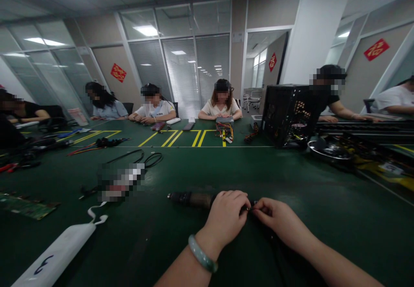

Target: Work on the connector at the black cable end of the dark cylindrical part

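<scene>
On the green table lies an electric screwdriver [199,200] with a dark body and a bit tip pointing left. My left hand [228,211], with a pale green bangle at the wrist, is wrapped over its rear part. Close beside it, my right hand [274,218] is closed in a pinch at the tool's back end, on what looks like the end of a black cable [274,246]. The cable runs down toward the near edge, faint against the dark table. The fingers hide the exact spot where cable and tool meet.
To the left are a white case marked 3 [61,252], a blurred-out item with a black cord [153,160] and a green circuit board [29,205]. A black computer case [284,114] and a metal bowl [330,151] stand at right. Several people sit across the table.
</scene>
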`<state>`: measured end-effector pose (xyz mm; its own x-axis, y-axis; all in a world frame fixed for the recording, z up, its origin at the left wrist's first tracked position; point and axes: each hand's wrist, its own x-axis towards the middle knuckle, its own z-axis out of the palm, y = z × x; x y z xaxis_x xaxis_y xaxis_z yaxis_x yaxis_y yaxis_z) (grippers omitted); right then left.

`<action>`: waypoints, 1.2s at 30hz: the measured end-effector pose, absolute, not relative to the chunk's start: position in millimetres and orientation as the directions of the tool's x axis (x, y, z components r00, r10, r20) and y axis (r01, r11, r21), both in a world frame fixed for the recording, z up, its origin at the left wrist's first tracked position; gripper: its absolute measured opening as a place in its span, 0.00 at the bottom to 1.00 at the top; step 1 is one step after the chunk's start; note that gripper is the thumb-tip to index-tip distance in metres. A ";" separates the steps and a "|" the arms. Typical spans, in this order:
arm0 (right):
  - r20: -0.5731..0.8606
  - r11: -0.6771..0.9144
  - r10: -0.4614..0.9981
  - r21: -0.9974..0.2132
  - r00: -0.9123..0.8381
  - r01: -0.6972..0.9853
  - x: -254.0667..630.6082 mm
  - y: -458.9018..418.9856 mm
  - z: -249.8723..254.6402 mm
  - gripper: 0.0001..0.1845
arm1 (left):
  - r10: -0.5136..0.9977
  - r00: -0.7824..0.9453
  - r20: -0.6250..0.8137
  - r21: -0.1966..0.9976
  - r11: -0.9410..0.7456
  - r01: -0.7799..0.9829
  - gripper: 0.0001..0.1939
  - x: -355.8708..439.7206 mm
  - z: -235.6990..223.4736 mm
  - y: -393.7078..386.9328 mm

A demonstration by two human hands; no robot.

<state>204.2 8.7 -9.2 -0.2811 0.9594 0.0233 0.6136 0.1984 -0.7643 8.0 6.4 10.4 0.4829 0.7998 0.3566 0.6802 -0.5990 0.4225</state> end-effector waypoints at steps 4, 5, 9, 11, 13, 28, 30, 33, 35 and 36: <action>0.025 0.203 0.957 -0.767 -0.288 0.609 205.2 9.3 -10.7 0.08 | 0.810 0.461 0.363 0.430 -0.585 0.688 0.11 9.1 10.4 6.1; 0.025 0.204 0.957 -0.767 -0.289 0.609 205.3 9.7 -11.1 0.08 | 0.813 0.453 0.367 0.436 -0.580 0.688 0.11 9.3 9.8 6.3; 0.016 0.194 0.958 -0.767 -0.285 0.611 205.3 10.6 -11.8 0.08 | 0.807 0.460 0.370 0.427 -0.587 0.688 0.05 9.7 6.6 8.4; 0.010 0.188 0.959 -0.767 -0.282 0.613 204.9 10.5 -11.5 0.08 | 0.798 0.474 0.371 0.414 -0.599 0.685 0.06 9.7 6.2 9.2; 0.012 0.189 0.960 -0.765 -0.280 0.615 204.6 10.3 -10.9 0.08 | 0.794 0.482 0.371 0.404 -0.605 0.686 0.07 9.8 7.0 9.3; -0.017 0.169 0.957 -0.779 -0.291 0.603 205.3 11.6 -10.5 0.08 | 0.822 0.460 0.335 0.416 -0.567 0.711 0.04 10.6 9.0 9.1; -0.017 0.165 0.958 -0.782 -0.285 0.602 204.7 11.1 -9.3 0.08 | 0.820 0.464 0.334 0.414 -0.570 0.710 0.05 10.5 8.3 9.7; -0.016 0.157 0.962 -0.784 -0.272 0.601 203.4 10.2 -7.9 0.08 | 0.817 0.469 0.336 0.415 -0.575 0.705 0.05 10.3 7.7 10.3; -0.018 0.153 0.962 -0.789 -0.271 0.595 202.9 10.2 -8.1 0.08 | 0.816 0.470 0.336 0.413 -0.576 0.705 0.05 10.4 7.6 10.3; -0.018 0.153 0.962 -0.791 -0.272 0.593 202.8 10.4 -8.6 0.08 | 0.817 0.469 0.336 0.410 -0.575 0.708 0.05 10.5 7.7 10.0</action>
<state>202.8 10.4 -8.6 -0.2717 0.9622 -0.0176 0.5930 0.1530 -0.7906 10.5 10.0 7.7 0.4693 0.8167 0.3358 0.7077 -0.5753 0.4102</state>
